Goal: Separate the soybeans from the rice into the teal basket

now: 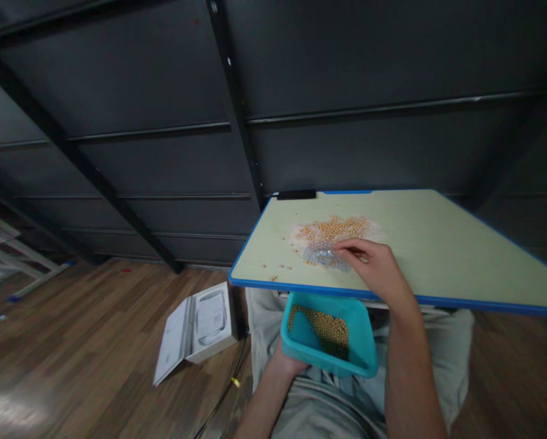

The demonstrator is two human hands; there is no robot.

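Note:
A pile of small tan beans [332, 230] lies mixed with white grains on a pale desk [438, 250] with a blue rim. My right hand [372, 263] rests on the desk by the pile, fingers curled and pressed on clear beads [322, 255]. Under the desk's near edge, my left hand [288, 363] grips a teal plastic bin [360, 341] from below, over my lap. A heap of tan beans [328, 329] lies inside the bin. A few stray beans [277, 267] sit near the desk's left edge.
An open white box [199, 326] lies on the wooden floor to the left, with a dark cable [230, 384] beside it. A dark panelled wall [300, 91] stands behind the desk. A black flat object [296, 194] sits at the desk's far edge.

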